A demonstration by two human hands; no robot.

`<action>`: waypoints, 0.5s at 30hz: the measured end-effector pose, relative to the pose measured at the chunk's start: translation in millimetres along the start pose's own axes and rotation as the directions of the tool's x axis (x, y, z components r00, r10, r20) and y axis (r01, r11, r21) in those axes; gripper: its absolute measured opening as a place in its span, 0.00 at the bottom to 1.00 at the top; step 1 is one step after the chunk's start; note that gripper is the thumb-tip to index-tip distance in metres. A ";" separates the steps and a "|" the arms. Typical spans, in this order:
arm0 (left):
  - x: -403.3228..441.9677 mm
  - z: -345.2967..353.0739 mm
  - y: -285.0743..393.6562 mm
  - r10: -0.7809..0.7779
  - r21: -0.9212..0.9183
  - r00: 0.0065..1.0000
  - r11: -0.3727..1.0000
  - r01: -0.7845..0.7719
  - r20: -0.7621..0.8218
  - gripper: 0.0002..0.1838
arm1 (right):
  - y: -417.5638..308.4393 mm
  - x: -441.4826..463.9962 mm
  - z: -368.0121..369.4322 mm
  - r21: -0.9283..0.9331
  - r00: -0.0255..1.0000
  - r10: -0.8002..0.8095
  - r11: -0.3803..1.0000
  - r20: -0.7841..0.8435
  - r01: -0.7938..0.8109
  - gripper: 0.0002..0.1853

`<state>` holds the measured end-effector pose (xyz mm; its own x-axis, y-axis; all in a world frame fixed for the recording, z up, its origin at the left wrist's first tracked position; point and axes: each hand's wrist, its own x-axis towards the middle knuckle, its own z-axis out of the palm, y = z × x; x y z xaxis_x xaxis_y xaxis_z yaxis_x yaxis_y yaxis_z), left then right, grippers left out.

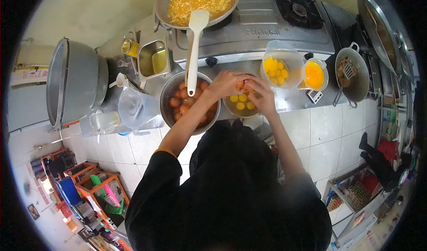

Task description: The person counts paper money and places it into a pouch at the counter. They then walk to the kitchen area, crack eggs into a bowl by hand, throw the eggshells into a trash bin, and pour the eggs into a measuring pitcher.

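My left hand [226, 84] and my right hand [261, 94] meet over a bowl [245, 114] that holds several raw yolks in clear egg white. The fingers of both close around a brown egg [240, 85]; whether its shell is whole or split is hard to make out. Left of them stands a metal pot [165, 100] full of brown eggs [183, 93], partly covered by my left forearm. A white spatula [192, 68] reaches over that pot from a pan [163, 7] of egg mixture on the stove.
A clear jug [272, 51] of yolks and a smaller jug [316, 75] of beaten yolk stand to the right, near a wok [358, 85] with a slotted turner. On the left are an empty plastic jug [138, 108], a steel container [167, 60] of oil and a large pot [82, 84].
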<state>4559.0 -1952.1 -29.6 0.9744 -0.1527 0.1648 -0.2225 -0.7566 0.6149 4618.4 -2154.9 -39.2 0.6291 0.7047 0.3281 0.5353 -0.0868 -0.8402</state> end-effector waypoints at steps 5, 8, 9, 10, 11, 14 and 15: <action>-0.5 -31.1 7.0 0.102 0.072 0.993 0.993 -0.098 -0.055 0.21 | 3.0 -19.3 -8.2 -0.146 0.998 0.032 0.988 -0.061 -0.041 0.24; 0.6 -37.8 22.4 -0.007 -0.105 0.999 0.995 0.002 -0.051 0.20 | -18.0 -17.9 -7.4 -0.202 0.985 0.019 0.978 -0.171 -0.054 0.26; 2.9 -31.8 32.1 -0.015 -0.225 0.997 0.974 -0.001 -0.071 0.21 | -31.8 -13.1 -2.4 -0.138 0.975 0.045 0.987 -0.219 -0.077 0.28; 4.9 -26.3 42.3 -0.027 -0.341 0.995 0.940 -0.005 -0.091 0.22 | -39.7 -11.9 0.3 -0.073 0.961 0.072 0.993 -0.266 -0.095 0.29; 6.9 -23.3 54.0 -0.026 -0.340 0.996 0.941 -0.004 -0.083 0.22 | -36.4 -18.0 3.8 -0.069 0.959 0.077 0.993 -0.271 -0.099 0.29; 0.6 -23.1 85.9 -0.154 -0.496 0.987 0.861 0.113 -0.042 0.22 | -32.0 -53.2 2.4 0.062 0.911 0.234 0.972 -0.339 -0.226 0.27; -12.2 -26.1 88.7 -0.161 -0.494 0.986 0.861 0.123 -0.036 0.22 | -41.5 -71.9 -10.1 -0.006 0.906 0.198 0.976 -0.373 -0.216 0.26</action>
<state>4526.6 -2000.8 43.0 0.9958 -0.0055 0.0911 -0.0871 -0.3564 0.9303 4556.7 -2209.0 -23.6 0.8864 0.3590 0.2922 0.3904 -0.2408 -0.8886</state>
